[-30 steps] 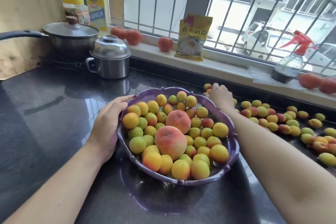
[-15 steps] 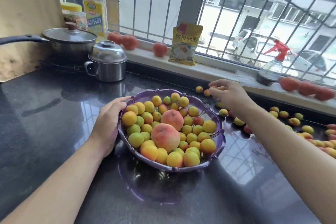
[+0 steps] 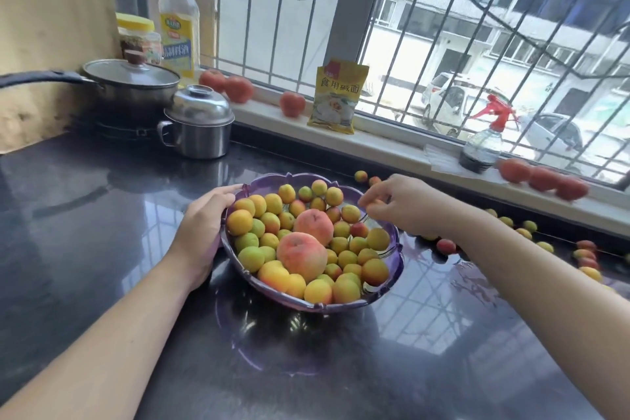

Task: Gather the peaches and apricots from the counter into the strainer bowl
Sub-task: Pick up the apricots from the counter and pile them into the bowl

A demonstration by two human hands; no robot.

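A purple strainer bowl (image 3: 392,278) sits mid-counter, heaped with several yellow-orange apricots around two pink peaches (image 3: 301,255). My left hand (image 3: 203,227) grips the bowl's left rim. My right hand (image 3: 402,203) hovers over the bowl's right rim, fingers pinched on a small apricot (image 3: 375,204) that is mostly hidden by them. Several loose apricots (image 3: 446,245) lie on the counter to the right, and two more (image 3: 360,176) sit behind the bowl near the wall.
A lidded steel pot (image 3: 197,128) and a saucepan (image 3: 133,83) stand at the back left. The windowsill holds tomatoes (image 3: 292,104), a yellow packet (image 3: 337,97), an oil bottle (image 3: 179,15), a jar and a red-topped spray bottle (image 3: 484,140).
My right hand has come back from the counter behind the bowl to above the bowl's right rim with an apricot pinched in it. My left hand stays on the rim.
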